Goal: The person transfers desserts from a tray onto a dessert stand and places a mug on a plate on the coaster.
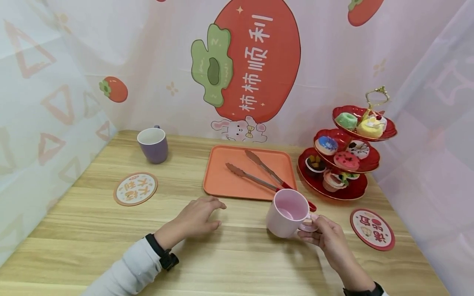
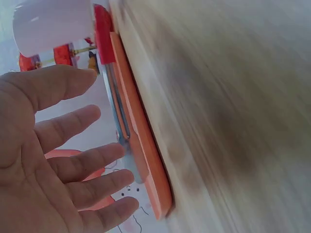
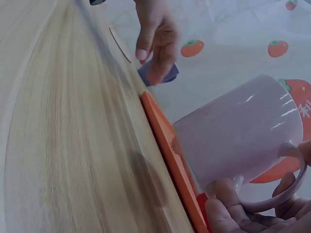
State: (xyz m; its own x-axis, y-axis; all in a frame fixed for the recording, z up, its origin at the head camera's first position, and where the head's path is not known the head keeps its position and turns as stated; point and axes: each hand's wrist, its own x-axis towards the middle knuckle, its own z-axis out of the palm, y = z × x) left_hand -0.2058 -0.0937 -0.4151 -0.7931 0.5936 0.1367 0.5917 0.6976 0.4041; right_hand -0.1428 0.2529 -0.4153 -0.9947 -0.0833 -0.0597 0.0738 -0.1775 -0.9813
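Observation:
A pink mug (image 1: pixel 281 222) is held by its handle in my right hand (image 1: pixel 326 237), in front of the orange tray. The right wrist view shows fingers (image 3: pixel 224 196) at the handle of the mug (image 3: pixel 238 131), whose base is off the table. My left hand (image 1: pixel 198 216) hovers over the table left of the mug, its fingers spread and holding nothing; the left wrist view shows its bare palm (image 2: pixel 29 179). Tongs with red handles (image 1: pixel 259 181) lie on the orange tray (image 1: pixel 218 183), their handle ends partly hidden behind the mug.
A purple mug (image 1: pixel 154 149) stands at the back left, behind a round orange-rimmed coaster (image 1: pixel 135 189). To the right is a red three-tier stand (image 1: pixel 361 193) with several cakes and cupcakes. A red-rimmed coaster (image 1: pixel 372 229) lies in front of it. A printed cloth backs the table.

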